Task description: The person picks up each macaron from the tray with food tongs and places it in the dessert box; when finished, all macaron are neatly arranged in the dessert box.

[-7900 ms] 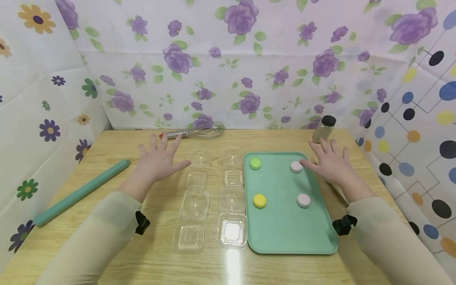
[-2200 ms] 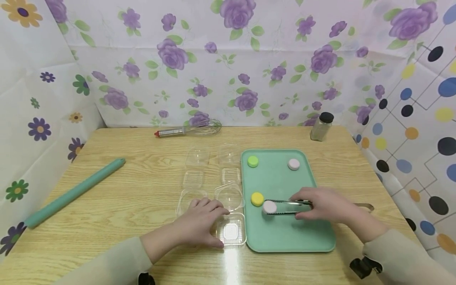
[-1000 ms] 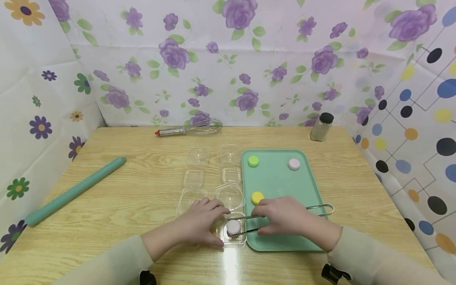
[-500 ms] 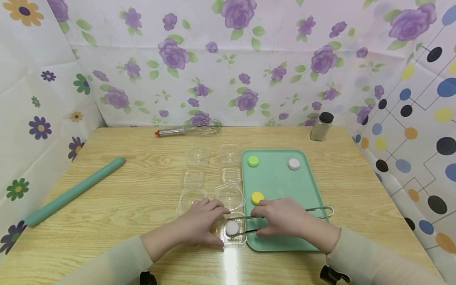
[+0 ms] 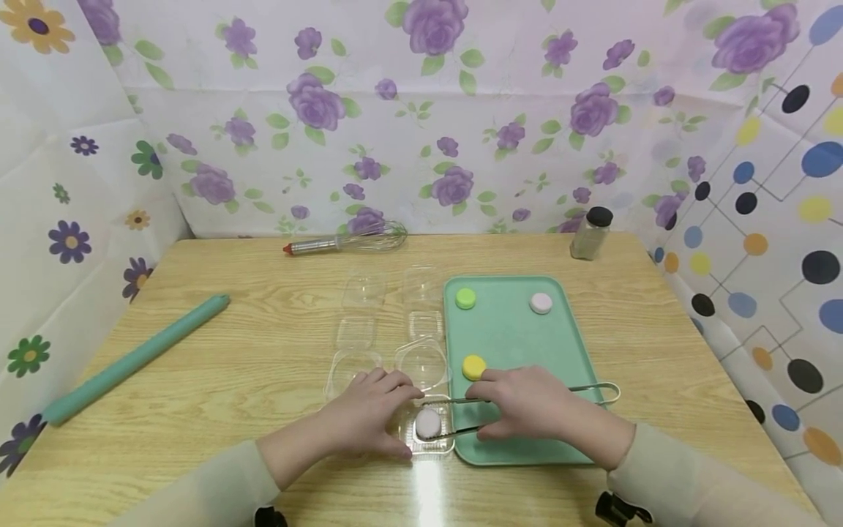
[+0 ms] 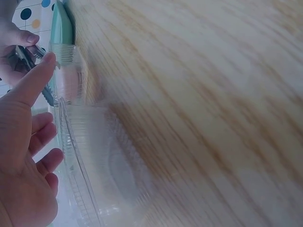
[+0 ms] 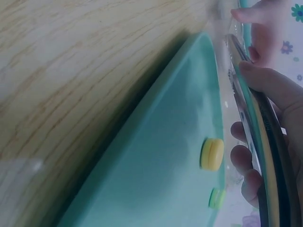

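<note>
One wood-grained table [image 5: 263,329] carries everything, with a green tray [image 5: 520,340] on its right half and a green rod [image 5: 138,359] slanting at the left, well apart.

Next come the hands. The left hand [image 5: 365,413] lies along a clear container [image 5: 444,448], thumb by the near edge and bent fingers by the far one, in what looks like a wide, light hold. The right hand [image 5: 533,402] grips metal tongs [image 5: 461,431] between thumb and fingers, squeezing only partly, so the tips stand apart.

About two seconds ago those tongs had a pale pink macaron [image 5: 428,423] over the tray; now it sits within the container's base, and the tips have spread wider. I judge this piece delivered, or all but released.

The tongs' long axis runs side to side: the bend points right, past the tray's edge, and the tips point left into the container, slightly nearer the person. The container's lid [image 5: 421,364] lies open on its far side.

Smallest are the macarons. The pale pink one lies between the tips, the near tip against or just beside it, the far one apart. Its flat face points up; round from above, it shows no long axis there. A yellow macaron [image 5: 473,367], a green macaron [image 5: 465,298] and another pink macaron [image 5: 541,303] rest on the tray.
</note>
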`<state>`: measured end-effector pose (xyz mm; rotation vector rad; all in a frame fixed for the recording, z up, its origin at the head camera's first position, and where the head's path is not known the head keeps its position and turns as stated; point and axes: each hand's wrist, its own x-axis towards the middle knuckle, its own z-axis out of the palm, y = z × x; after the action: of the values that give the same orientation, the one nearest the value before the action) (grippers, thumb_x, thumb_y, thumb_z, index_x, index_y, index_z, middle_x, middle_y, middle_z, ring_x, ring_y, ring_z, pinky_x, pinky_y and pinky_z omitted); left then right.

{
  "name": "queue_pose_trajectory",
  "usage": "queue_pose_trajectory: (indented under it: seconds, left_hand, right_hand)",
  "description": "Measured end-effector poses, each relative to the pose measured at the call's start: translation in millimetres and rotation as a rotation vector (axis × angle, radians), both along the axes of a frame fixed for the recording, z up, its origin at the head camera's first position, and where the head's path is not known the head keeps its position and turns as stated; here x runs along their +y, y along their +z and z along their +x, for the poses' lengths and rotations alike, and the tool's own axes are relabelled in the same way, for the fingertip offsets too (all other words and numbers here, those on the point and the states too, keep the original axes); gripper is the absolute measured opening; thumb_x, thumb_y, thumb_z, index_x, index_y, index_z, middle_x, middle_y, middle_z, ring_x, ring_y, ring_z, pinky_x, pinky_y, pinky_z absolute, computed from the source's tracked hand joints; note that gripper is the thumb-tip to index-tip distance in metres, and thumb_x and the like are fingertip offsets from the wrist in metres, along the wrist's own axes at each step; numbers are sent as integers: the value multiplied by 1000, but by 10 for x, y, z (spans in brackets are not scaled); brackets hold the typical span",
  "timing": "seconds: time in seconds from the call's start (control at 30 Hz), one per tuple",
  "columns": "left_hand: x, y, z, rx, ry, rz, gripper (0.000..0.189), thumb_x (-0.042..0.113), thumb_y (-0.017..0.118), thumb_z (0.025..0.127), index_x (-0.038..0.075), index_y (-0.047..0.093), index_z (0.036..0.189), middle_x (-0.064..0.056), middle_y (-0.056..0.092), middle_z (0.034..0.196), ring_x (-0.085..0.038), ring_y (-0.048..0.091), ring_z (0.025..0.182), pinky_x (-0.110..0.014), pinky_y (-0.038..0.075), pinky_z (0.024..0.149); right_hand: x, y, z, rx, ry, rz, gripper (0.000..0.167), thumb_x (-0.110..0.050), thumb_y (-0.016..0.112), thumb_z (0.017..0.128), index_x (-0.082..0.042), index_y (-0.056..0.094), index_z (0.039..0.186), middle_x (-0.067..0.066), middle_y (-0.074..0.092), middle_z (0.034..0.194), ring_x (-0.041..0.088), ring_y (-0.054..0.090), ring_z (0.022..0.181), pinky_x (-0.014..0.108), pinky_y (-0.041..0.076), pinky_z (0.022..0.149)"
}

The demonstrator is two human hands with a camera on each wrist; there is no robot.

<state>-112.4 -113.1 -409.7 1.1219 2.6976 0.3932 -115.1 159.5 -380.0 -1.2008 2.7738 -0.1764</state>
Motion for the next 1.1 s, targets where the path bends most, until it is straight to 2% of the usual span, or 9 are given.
queue_pose_trajectory:
  seconds: [0.4, 0.7, 0.9, 1.1]
  left_hand:
    - [21, 6, -14, 17, -9, 19, 80, 55, 76, 65, 15, 52, 130, 4, 50, 123, -16, 43, 103, -40, 37, 90]
    - [-256, 22, -23, 77, 25, 59, 82, 56, 79, 60, 16, 55, 128, 3, 52, 122, -20, 43, 109, -45, 35, 93]
    - [-430, 52, -5, 57, 56, 27, 84, 58, 79, 58, 18, 55, 127, 3, 51, 123, -21, 42, 111, -48, 33, 91]
    - [-583, 23, 32, 34, 99, 34, 88, 61, 78, 57, 18, 54, 130, 3, 49, 126, -21, 41, 111, -49, 31, 90]
  right_hand:
    - [179, 81, -46, -78, -81, -63, 45, -46, 74, 73, -21, 66, 110, -10, 60, 92, 3, 57, 72, 24, 43, 53]
    - [342, 25, -208, -85, -88, -146, 46, -46, 72, 78, -19, 65, 114, -6, 62, 96, 11, 61, 80, 26, 46, 60]
    - [539, -1, -384, -115, -214, -136, 49, -46, 72, 78, -18, 64, 117, -5, 62, 105, 14, 60, 90, 32, 49, 69]
    - [890, -55, -603, -51, -339, -101, 52, -46, 71, 78, -16, 63, 120, 3, 63, 111, 21, 61, 96, 43, 50, 74]
